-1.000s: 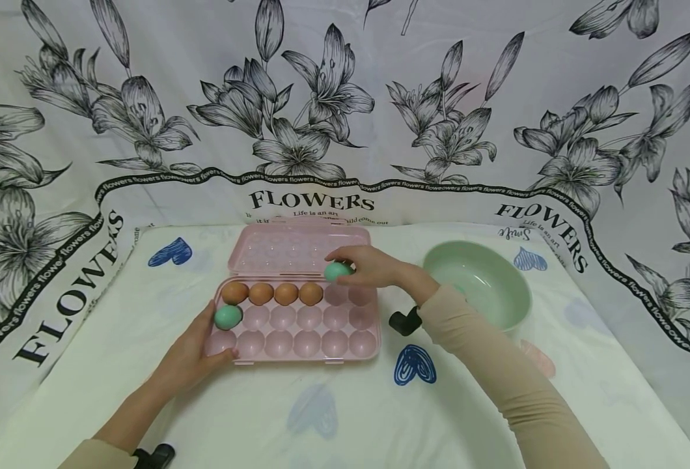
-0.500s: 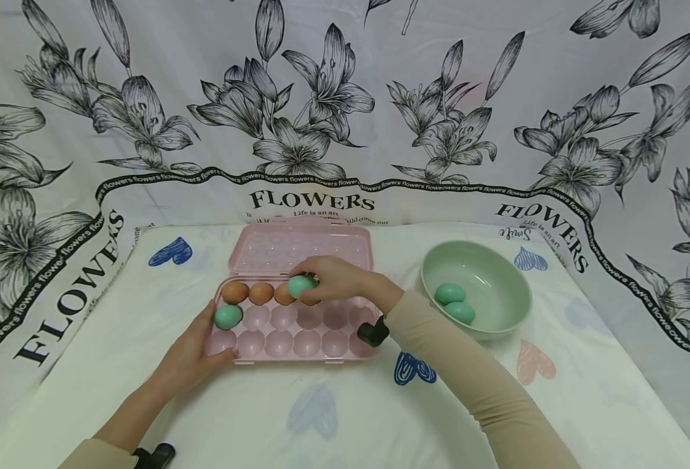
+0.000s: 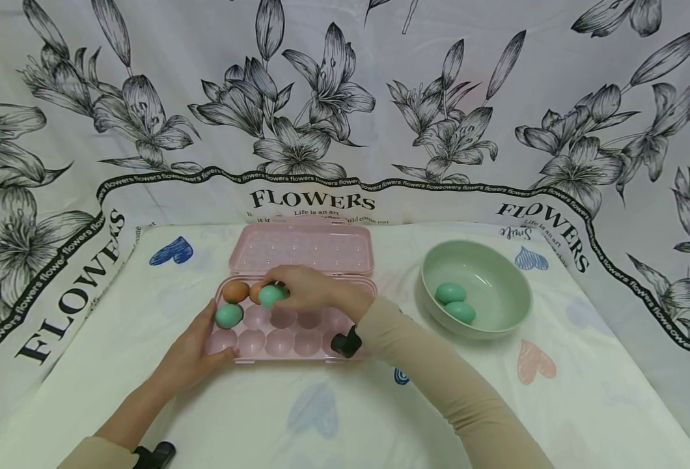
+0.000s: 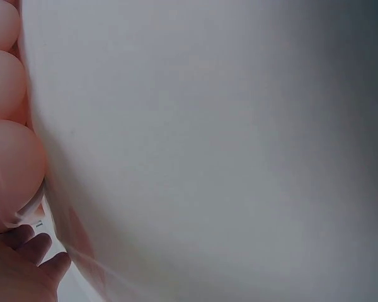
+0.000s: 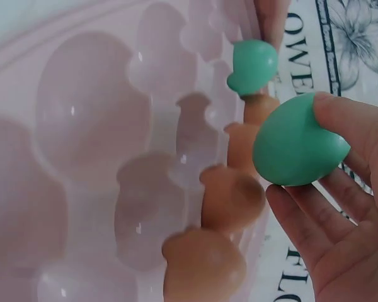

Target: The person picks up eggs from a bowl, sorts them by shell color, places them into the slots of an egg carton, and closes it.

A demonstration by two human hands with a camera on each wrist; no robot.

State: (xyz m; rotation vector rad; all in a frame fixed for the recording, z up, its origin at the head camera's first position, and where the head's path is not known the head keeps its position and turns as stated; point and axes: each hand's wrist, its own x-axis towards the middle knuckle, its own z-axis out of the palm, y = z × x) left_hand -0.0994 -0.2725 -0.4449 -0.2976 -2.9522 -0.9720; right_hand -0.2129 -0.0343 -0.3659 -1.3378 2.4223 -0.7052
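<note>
A pink egg carton [image 3: 280, 341] lies with its lid [image 3: 301, 247] folded back. My left hand [image 3: 187, 342] holds its left end, thumb at the front edge and fingers along the side. Between thumb and fingers my right hand [image 3: 312, 286] pinches a green egg [image 3: 271, 296] above the back row, clear of the cups in the right wrist view. Brown eggs [image 3: 235, 292] sit in that row, some hidden in the head view by the right hand and its egg. Another green egg [image 3: 228, 316] rests in the leftmost middle-row cup.
To the right stands a light green bowl [image 3: 506, 280] with two green eggs [image 3: 459, 312] inside. A white cloth with printed hearts [image 3: 312, 410] covers the table. Behind hangs a flower-patterned curtain [image 3: 380, 150].
My right hand has carried the green egg leftward along the back row, from the right part of the carton to over the brown eggs. The left hand has stayed still.
</note>
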